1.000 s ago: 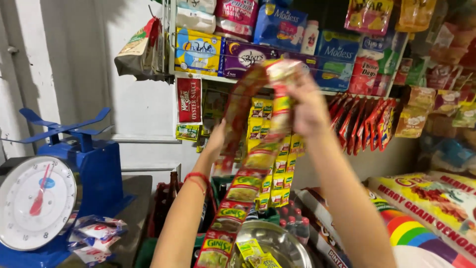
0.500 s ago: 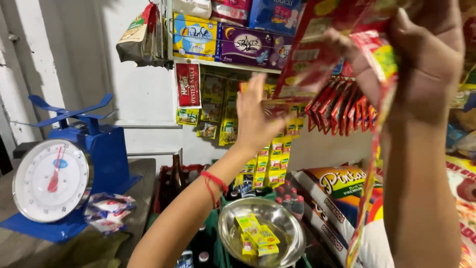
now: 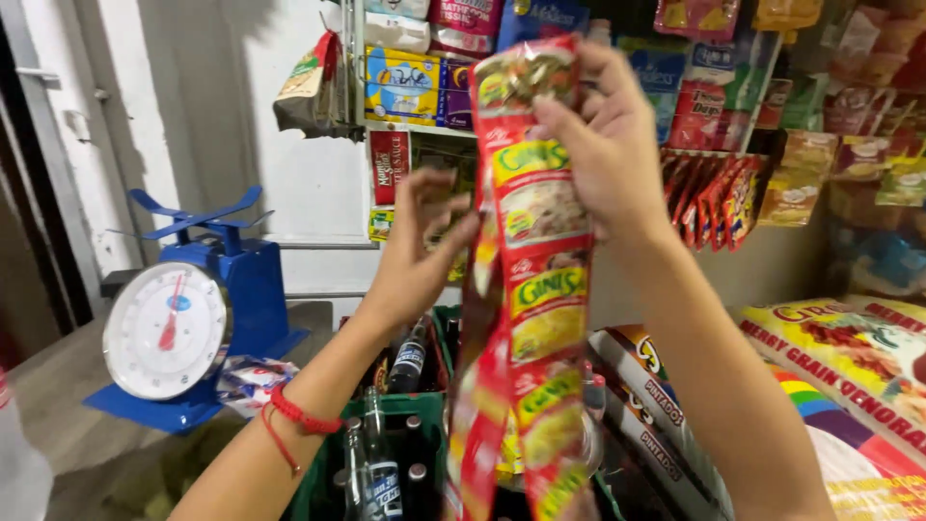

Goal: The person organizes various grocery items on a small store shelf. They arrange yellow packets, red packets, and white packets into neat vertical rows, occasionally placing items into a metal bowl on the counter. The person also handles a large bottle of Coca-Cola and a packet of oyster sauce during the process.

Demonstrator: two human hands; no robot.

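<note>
- Pinching the top of a long strip of red and yellow sachets [image 3: 526, 289], the right hand [image 3: 608, 145] holds it high; the strip hangs down the middle of the scene.
- Left hand [image 3: 420, 246] is open, fingers spread, touching the strip's left edge partway down.
- Step in hand looks like steadying the strip; next calls for a firm two-handed hold.
- Below stands a green crate of bottles [image 3: 386, 453]; far left, a blue scale [image 3: 183, 318].

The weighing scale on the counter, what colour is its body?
Blue, with a white round dial and red needle; the weighing scale shows clearly in the head view.
</note>
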